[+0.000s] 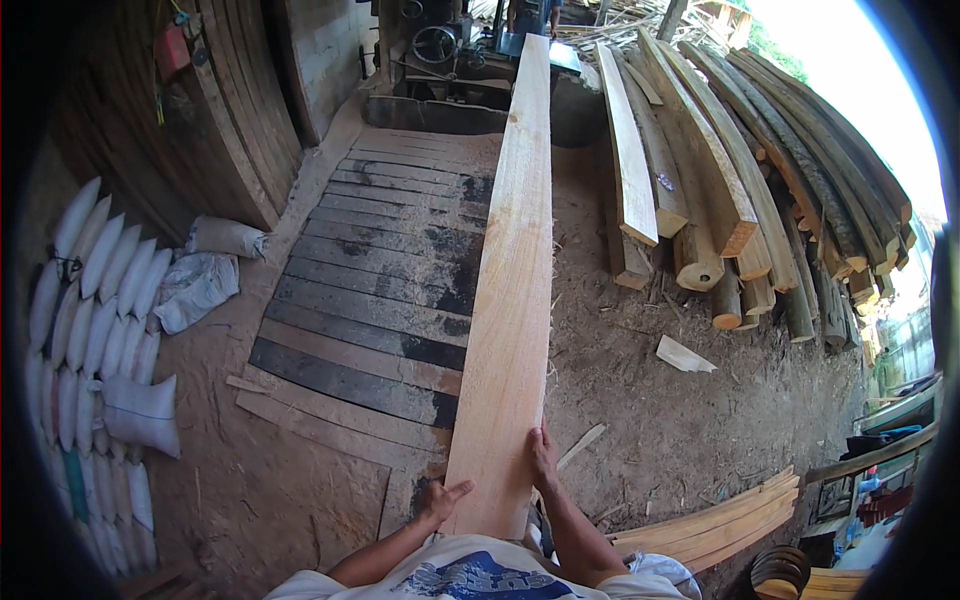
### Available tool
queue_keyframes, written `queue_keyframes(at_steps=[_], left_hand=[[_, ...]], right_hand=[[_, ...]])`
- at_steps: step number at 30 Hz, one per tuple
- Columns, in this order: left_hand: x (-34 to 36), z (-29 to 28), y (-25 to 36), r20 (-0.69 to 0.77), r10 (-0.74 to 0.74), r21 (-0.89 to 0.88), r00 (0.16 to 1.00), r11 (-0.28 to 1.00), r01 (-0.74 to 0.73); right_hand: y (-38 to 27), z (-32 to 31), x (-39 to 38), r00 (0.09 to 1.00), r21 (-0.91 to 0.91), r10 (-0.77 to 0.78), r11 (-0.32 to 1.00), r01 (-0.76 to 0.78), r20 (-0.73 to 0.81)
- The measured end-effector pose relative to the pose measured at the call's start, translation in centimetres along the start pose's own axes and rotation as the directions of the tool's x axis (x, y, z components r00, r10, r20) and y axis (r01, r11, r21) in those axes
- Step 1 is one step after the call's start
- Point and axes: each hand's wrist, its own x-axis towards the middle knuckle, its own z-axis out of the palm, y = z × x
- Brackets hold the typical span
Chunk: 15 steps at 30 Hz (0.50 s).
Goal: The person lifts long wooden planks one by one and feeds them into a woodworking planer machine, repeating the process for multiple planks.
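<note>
A long, pale wooden plank [512,290] stretches from my waist to a machine [440,45] with a handwheel at the far end. My left hand [443,497] grips the plank's left edge near its close end, thumb lying over the top face. On the opposite edge, slightly farther forward, my right hand [542,455] is wrapped round the side; its fingers are partly hidden by the wood. The near end of the plank rests close to or against my shirt. At the far end, part of another person [533,14] shows behind the machine.
Timber beams and logs [720,190] are stacked at the right. White filled sacks [110,290] pile up at the left. Dark boards [370,270] cover the floor left of the plank. Cut planks [710,525] lie at lower right, and a wood scrap [684,354] sits on the dirt.
</note>
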Motion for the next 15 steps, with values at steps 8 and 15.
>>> queue_keyframes(at_steps=[8, 15], left_hand=[[5.9, 0.4, 3.0, 0.040, -0.035, 0.012, 0.999, 0.999, 0.035], [11.4, 0.5, 4.3, -0.021, -0.058, 0.081, 0.998, 0.995, 0.059]], right_hand=[[-3.7, 1.0, 6.3, 0.996, -0.041, 0.067, 0.997, -0.070, -0.064], [-7.0, 1.4, 11.5, 0.994, -0.029, 0.082, 0.996, -0.084, -0.066]])
